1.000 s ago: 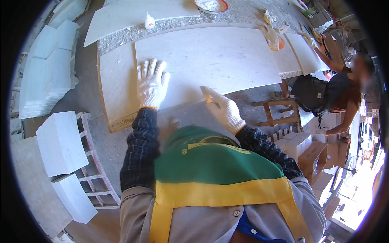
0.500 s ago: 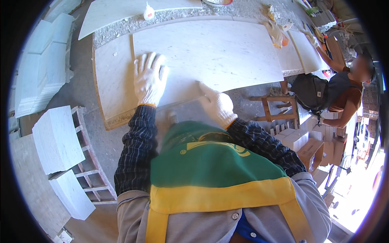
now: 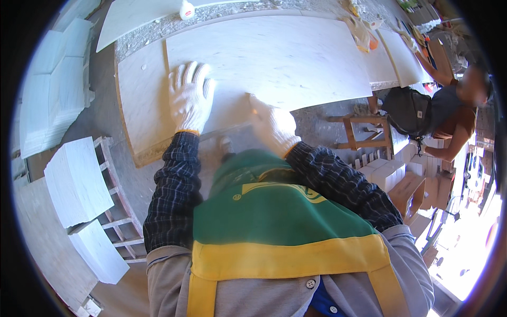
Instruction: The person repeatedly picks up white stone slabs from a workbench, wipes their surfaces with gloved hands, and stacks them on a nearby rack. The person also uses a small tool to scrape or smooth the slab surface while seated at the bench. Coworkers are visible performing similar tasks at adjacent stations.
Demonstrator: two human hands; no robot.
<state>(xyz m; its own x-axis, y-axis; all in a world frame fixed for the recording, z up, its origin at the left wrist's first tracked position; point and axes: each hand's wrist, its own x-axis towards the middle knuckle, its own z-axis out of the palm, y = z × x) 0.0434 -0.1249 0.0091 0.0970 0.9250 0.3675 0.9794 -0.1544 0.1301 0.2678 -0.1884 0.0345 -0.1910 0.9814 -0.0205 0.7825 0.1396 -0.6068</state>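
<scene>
My left hand (image 3: 190, 98), in a white knitted glove, lies flat with fingers spread on a white, grey-veined marble slab (image 3: 274, 58). Its fingers are near the slab's left edge. Under that slab a second pale slab (image 3: 141, 103) shows on the left. My right hand (image 3: 274, 127), gloved the same way, is at the near edge of the upper slab. It looks closed, with one digit stretched out over the stone; its other fingers are hidden, and whatever they may hold cannot be made out.
A white bottle (image 3: 187, 10) stands beyond the slabs, and a plastic bag (image 3: 360, 34) lies at their far right. Stone blocks (image 3: 79, 179) and stacked slabs (image 3: 55, 95) are on the left. A co-worker (image 3: 449, 116) is at the right, near a wooden stand (image 3: 364, 132).
My right hand has shifted left along the slab's near edge, closer to my left hand. The left hand stays flat on the stone. The whole view has tilted slightly.
</scene>
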